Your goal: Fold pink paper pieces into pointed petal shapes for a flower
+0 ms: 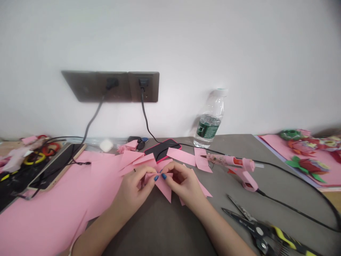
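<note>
Both my hands meet at the middle of the grey table, pinching a small folded piece of pink paper (163, 187). My left hand (135, 186) grips its left side, fingers curled, blue nails showing. My right hand (183, 181) pinches the right side. A pointed flap of the paper hangs down between the hands. More cut pink paper pieces (183, 156) lie just beyond the fingers.
A large pink sheet (53, 209) covers the left. A pink glue gun (239, 169) with a black cord lies right; scissors (255, 227) near right. Behind: a phone in a pink case (162, 147), a water bottle (210, 124), a tablet (57, 165), wall sockets (112, 86). Paper flowers (306, 165) far right.
</note>
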A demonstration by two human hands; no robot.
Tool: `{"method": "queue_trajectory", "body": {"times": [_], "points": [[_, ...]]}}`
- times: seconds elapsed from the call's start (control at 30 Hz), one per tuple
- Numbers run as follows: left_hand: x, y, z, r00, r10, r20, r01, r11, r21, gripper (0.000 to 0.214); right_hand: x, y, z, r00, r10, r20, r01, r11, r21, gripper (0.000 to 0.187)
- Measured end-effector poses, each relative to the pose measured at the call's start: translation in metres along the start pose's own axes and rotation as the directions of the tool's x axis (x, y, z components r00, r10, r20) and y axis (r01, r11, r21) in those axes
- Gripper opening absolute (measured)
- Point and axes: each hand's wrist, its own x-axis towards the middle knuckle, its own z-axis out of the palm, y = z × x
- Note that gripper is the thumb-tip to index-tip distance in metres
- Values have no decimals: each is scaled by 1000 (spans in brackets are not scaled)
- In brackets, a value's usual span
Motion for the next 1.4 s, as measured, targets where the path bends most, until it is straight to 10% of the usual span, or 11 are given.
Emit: {"method": "queue_trajectory", "body": {"times": [0.3, 0.6, 1.03, 1.4], "points": [[-1, 1, -1, 996, 48, 80, -44, 997, -58, 20, 0, -6, 3, 993, -120, -14, 118, 989, -83, 10], [7, 0, -13, 991, -56, -125, 33, 982, -185, 22, 6, 4, -13, 966, -69, -251, 86, 995, 55, 11], [2, 3, -6, 968, 14, 252, 0, 998, -56, 22, 0, -6, -7, 996, -80, -43, 80, 997, -4, 12], [8, -6, -15, 986, 127, 109, -126, 992, -16, 22, 2, -2, -13, 987, -91, -135, 99, 994, 54, 27]]}}
